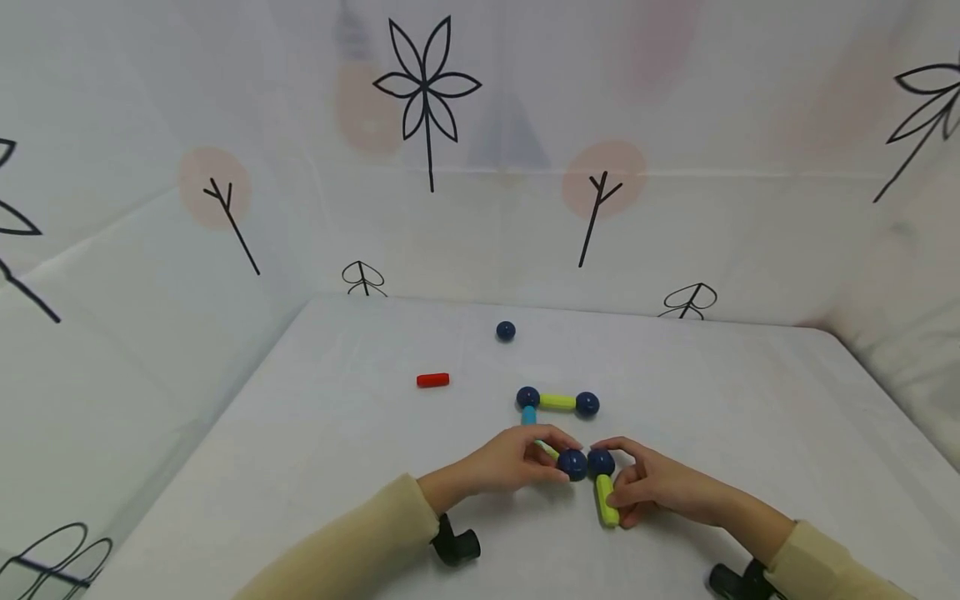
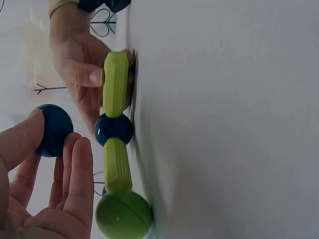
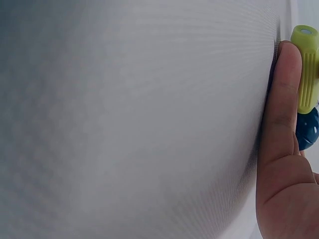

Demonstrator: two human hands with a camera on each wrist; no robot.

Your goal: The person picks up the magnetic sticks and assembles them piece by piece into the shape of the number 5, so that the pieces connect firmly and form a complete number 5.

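My left hand (image 1: 513, 458) pinches a dark blue ball (image 1: 572, 465) between thumb and fingertips; in the left wrist view this ball (image 2: 56, 130) is held apart from the toy chain. My right hand (image 1: 663, 487) grips a yellow-green stick (image 1: 606, 502), whose far end joins another blue ball (image 1: 601, 462). From that ball a second yellow-green stick (image 2: 117, 164) leads to a green ball (image 2: 123, 215), which my left hand hides in the head view. Behind my left hand, a light blue stick (image 1: 528, 415) runs up to a blue ball (image 1: 528, 397).
A further yellow-green stick (image 1: 557, 402) links that corner ball to another blue ball (image 1: 587, 405). Farther back lie a loose red stick (image 1: 432, 380) and a single blue ball (image 1: 506, 331). Patterned cloth walls (image 1: 495, 233) enclose the white table (image 1: 337, 417) at the back and sides.
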